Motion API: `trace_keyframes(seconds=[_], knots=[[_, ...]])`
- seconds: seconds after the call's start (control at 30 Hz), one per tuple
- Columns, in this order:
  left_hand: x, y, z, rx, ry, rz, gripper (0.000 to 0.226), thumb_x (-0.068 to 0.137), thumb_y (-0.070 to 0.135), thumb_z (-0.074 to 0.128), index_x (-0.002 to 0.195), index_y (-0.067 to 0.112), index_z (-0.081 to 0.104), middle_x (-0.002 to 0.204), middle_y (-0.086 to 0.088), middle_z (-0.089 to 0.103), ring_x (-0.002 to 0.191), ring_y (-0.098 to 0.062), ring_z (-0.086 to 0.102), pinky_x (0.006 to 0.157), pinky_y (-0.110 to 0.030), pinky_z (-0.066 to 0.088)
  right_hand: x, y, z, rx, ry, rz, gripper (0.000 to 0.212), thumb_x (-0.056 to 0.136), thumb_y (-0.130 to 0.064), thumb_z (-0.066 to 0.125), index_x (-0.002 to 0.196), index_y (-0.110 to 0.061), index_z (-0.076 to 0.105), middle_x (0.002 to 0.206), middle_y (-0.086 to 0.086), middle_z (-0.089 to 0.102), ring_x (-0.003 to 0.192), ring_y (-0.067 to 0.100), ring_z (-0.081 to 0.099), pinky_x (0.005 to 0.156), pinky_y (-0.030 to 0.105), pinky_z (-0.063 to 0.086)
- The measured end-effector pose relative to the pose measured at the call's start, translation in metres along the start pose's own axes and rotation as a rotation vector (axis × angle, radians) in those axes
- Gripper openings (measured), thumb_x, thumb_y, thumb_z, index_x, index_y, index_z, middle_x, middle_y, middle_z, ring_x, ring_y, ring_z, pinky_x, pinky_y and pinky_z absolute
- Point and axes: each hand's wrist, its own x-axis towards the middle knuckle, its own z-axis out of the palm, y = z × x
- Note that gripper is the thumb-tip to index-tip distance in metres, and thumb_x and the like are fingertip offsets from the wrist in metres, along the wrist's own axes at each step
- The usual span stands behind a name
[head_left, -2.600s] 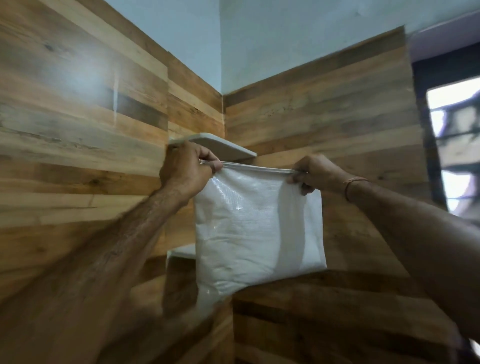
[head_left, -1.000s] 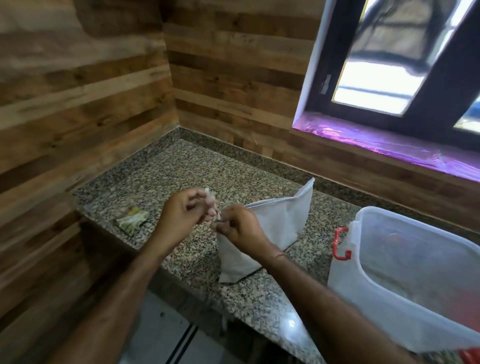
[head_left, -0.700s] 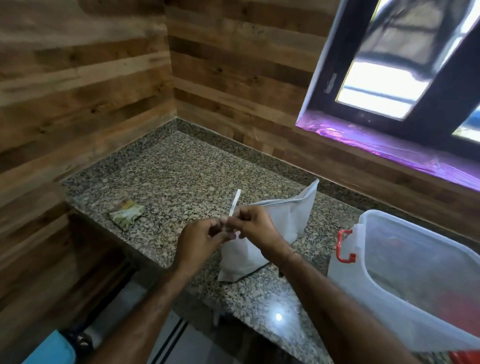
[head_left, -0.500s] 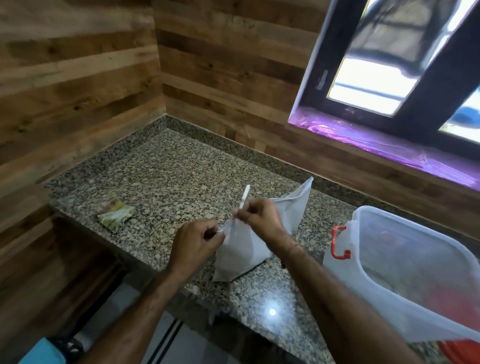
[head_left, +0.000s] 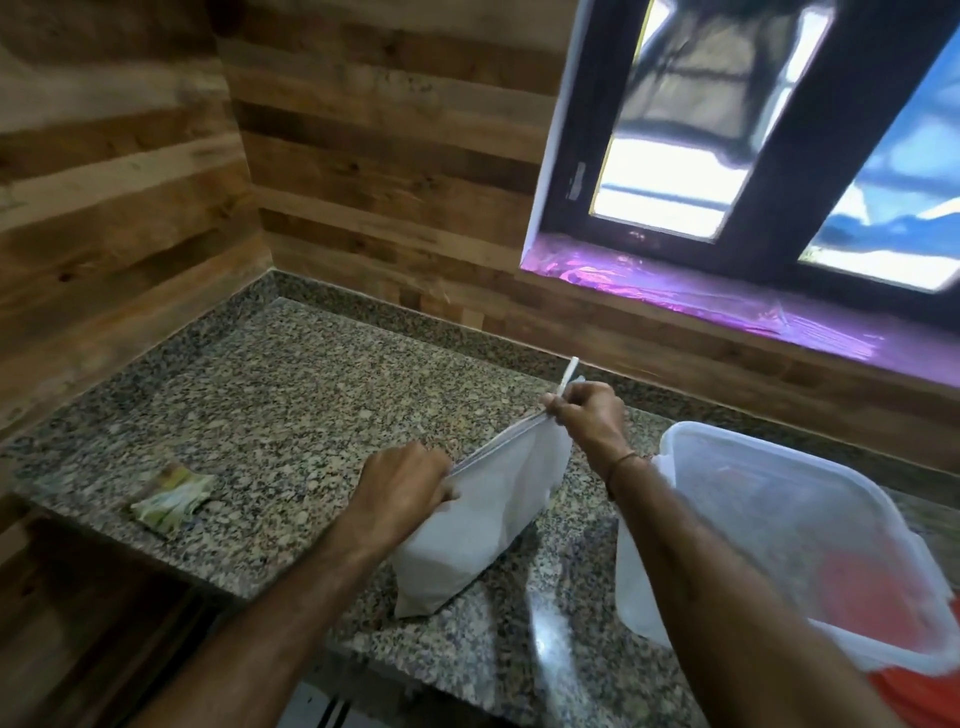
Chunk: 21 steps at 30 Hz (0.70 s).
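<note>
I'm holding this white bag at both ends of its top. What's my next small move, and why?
Probably pull the right hand a little away from you so the white strip slides off the bag, the left hand steadying the near corner: the strip already pokes past the far corner.

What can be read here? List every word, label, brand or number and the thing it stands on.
No text can be read.
The green packet on the counter: print too blurred to read.
The sticker on the window frame: too blurred to read.
No lettering shows on the white bag or the clear container.
</note>
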Motion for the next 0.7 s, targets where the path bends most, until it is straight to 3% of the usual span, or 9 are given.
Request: trace_keyframes(seconds=[0.13, 0.2, 0.3, 0.4, 0.47, 0.53, 0.6, 0.7], knots=[[-0.014, -0.026, 0.002, -0.008, 0.062, 0.011, 0.032, 0.094, 0.056, 0.067, 0.086, 0.025, 0.063, 0.085, 0.007, 0.074, 0.078, -0.014, 0.069, 0.065, -0.028, 0.045, 0.036, 0.014, -0.033, 0.026, 0.129, 0.126, 0.033, 0.075, -0.036, 0.085, 0.067, -0.006, 0.071, 0.064, 0.010, 0.074, 0.057, 0.018, 0.061, 0.065, 0.043, 0.058], [-0.015, -0.042, -0.002, 0.017, 0.117, 0.032, 0.028, 0.092, 0.055, 0.070, 0.084, 0.028, 0.066, 0.078, 0.010, 0.073, 0.069, -0.008, 0.065, 0.060, -0.024, 0.042, 0.051, 0.021, -0.039, -0.003, 0.112, 0.162, 0.036, 0.073, -0.038, 0.085, 0.068, -0.005, 0.071, 0.063, 0.010, 0.073, 0.057, 0.020, 0.060, 0.063, 0.043, 0.056], [-0.019, -0.059, -0.002, -0.016, 0.159, -0.001, 0.033, 0.085, 0.052, 0.079, 0.073, 0.031, 0.057, 0.067, 0.009, 0.067, 0.062, -0.011, 0.063, 0.055, -0.025, 0.038, 0.050, 0.017, -0.031, 0.095, -0.016, 0.201, 0.039, 0.083, -0.034, 0.081, 0.061, -0.009, 0.060, 0.065, 0.010, 0.064, 0.058, 0.025, 0.063, 0.046, 0.029, 0.045], [-0.034, -0.072, 0.008, -0.267, 0.183, -0.170, 0.033, 0.081, 0.054, 0.081, 0.078, 0.026, 0.065, 0.070, 0.013, 0.066, 0.065, -0.009, 0.064, 0.057, -0.030, 0.045, 0.037, 0.008, -0.024, 0.328, -0.181, 0.253, 0.022, 0.103, -0.024, 0.062, 0.084, -0.013, 0.059, 0.080, 0.009, 0.058, 0.048, 0.016, 0.061, 0.034, 0.016, 0.034], [-0.053, -0.081, 0.017, -0.542, 0.157, -0.309, 0.039, 0.078, 0.059, 0.080, 0.092, 0.023, 0.076, 0.082, 0.013, 0.075, 0.074, -0.007, 0.070, 0.065, -0.031, 0.053, 0.033, 0.010, -0.026, 0.499, -0.304, 0.296, 0.020, 0.105, -0.027, 0.058, 0.105, -0.008, 0.063, 0.079, 0.006, 0.057, 0.047, 0.010, 0.059, 0.038, 0.017, 0.043], [-0.072, -0.089, 0.028, -0.746, 0.156, -0.424, 0.056, 0.076, 0.061, 0.079, 0.104, 0.012, 0.079, 0.094, -0.005, 0.079, 0.086, -0.019, 0.075, 0.071, -0.038, 0.058, 0.031, 0.015, -0.024, 0.648, -0.414, 0.319, 0.022, 0.104, -0.025, 0.058, 0.106, -0.005, 0.065, 0.075, 0.007, 0.055, 0.047, 0.009, 0.058, 0.044, 0.019, 0.051], [-0.087, -0.088, 0.037, -0.813, 0.233, -0.507, 0.062, 0.076, 0.063, 0.078, 0.093, 0.003, 0.076, 0.092, -0.020, 0.071, 0.088, -0.032, 0.071, 0.069, -0.033, 0.052, 0.031, 0.022, -0.020, 0.666, -0.473, 0.328, 0.013, 0.101, -0.020, 0.061, 0.095, -0.010, 0.066, 0.078, 0.005, 0.057, 0.053, 0.008, 0.057, 0.050, 0.017, 0.053], [-0.099, -0.076, 0.042, -0.858, 0.301, -0.556, 0.064, 0.081, 0.063, 0.072, 0.065, 0.006, 0.049, 0.061, 0.002, 0.043, 0.055, -0.014, 0.044, 0.056, -0.029, 0.029, 0.030, 0.031, -0.017, 0.518, -0.504, 0.310, 0.011, 0.096, -0.023, 0.070, 0.094, -0.016, 0.063, 0.080, 0.001, 0.058, 0.056, 0.009, 0.048, 0.046, 0.018, 0.045]])
